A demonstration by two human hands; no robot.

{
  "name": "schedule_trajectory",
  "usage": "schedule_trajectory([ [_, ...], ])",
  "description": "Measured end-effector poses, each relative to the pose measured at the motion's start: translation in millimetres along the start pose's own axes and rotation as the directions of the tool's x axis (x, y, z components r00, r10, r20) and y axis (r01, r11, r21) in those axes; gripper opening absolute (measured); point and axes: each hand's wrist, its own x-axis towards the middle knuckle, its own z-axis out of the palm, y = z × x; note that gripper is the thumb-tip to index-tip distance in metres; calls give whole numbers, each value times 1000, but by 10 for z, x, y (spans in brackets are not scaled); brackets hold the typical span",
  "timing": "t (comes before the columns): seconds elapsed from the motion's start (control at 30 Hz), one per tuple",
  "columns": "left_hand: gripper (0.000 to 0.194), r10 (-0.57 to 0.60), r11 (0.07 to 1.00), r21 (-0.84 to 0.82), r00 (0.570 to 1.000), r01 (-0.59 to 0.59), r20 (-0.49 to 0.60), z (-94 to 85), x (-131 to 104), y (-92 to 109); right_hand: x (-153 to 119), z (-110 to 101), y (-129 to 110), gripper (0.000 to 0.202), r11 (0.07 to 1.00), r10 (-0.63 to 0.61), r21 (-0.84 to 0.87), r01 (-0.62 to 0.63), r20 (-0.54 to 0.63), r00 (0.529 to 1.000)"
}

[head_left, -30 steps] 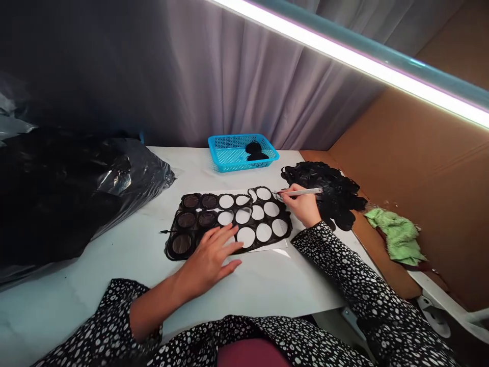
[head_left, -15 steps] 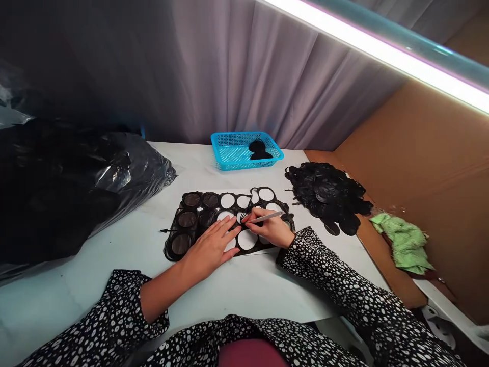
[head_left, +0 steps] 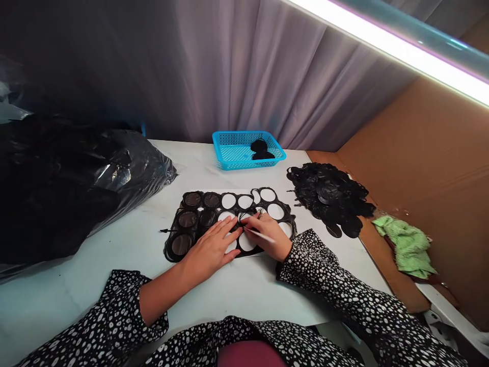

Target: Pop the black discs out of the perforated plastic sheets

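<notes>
A black, rubbery-looking sheet (head_left: 237,209) with rows of large round openings lies on the white table. White shows through several openings, while dark discs (head_left: 188,219) fill those at its left. My left hand (head_left: 209,245) rests flat across the sheet's middle, fingers stretched out and slightly apart. In my right hand (head_left: 269,235), just beside those fingertips, a slim pale pen-like tool (head_left: 263,236) is pinched. Its tip is hidden by the fingers, close to an opening's rim. Thin black strands (head_left: 261,212) show by the right fingers.
A blue perforated basket (head_left: 244,165) holding black round pieces stands behind the sheet. To the right lie a heap of black scraps (head_left: 326,191) and a green cloth (head_left: 407,244). A big dark plastic bag (head_left: 76,193) covers the left side. A lit tube (head_left: 382,35) hangs above.
My right hand has shifted slightly and turned, so the pen-like tool's rear end points lower to the right. My left hand stays in place. The view has shifted slightly.
</notes>
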Motion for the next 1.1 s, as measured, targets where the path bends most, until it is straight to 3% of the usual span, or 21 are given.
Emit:
schedule_trajectory([
  [0.13, 49, 19, 999, 26, 1000, -19, -9, 15, -10, -7, -38, 115, 73, 21, 962, -98, -259, 92, -9, 995],
  [0.2, 48, 26, 999, 31, 1000, -25, -9, 11, -9, -14, 40, 59, 199, 18, 956, -58, -292, 33, -78, 995],
  [0.27, 47, 31, 999, 27, 1000, -31, -6, -3, -9, -21, 156, -96, 375, 12, 967, 49, -232, -107, -242, 969],
  [0.37, 46, 48, 999, 1, 999, -48, -8, -36, -37, -31, 288, -448, 669, 9, 957, 271, 33, -288, -452, 850],
  [0.47, 44, 74, 997, -37, 997, -74, -10, -90, -99, -29, 295, -783, 932, 19, 909, 415, 206, -363, -536, 735],
  [0.57, 40, 97, 991, -91, 995, -96, 4, -196, -114, -23, 235, -967, 1110, 24, 853, 521, 338, -398, -606, 601],
  [0.63, 35, 63, 987, -145, 998, -64, -9, -294, -38, -44, 217, -990, 1148, 23, 728, 671, 585, -358, -503, 545],
  [0.7, 34, -41, 978, -208, 998, 29, -51, -381, 112, -112, 237, -954, 1110, 21, 474, 781, 834, -281, -251, 572],
  [0.77, 42, -161, 961, -235, 986, 145, -52, -420, 287, -243, 281, -895, 1016, 17, 183, 792, 956, -231, -4, 611],
  [0.87, 60, -180, 973, -125, 975, 196, 129, -372, 435, -527, 317, -844, 854, 12, -133, 783, 984, -121, 179, 595],
  [0.97, 63, -232, 973, 36, 957, 229, 173, -312, 385, -798, 229, -886, 747, 15, -287, 784, 958, 26, 219, 581],
  [1.03, 62, -308, 948, 120, 946, 295, 102, -321, 330, -880, 102, -941, 693, 18, -342, 787, 934, 107, 223, 575],
  [1.1, 63, -304, 939, 170, 953, 297, 14, -344, 349, -814, -41, -989, 624, 21, -378, 781, 910, 170, 215, 586],
])
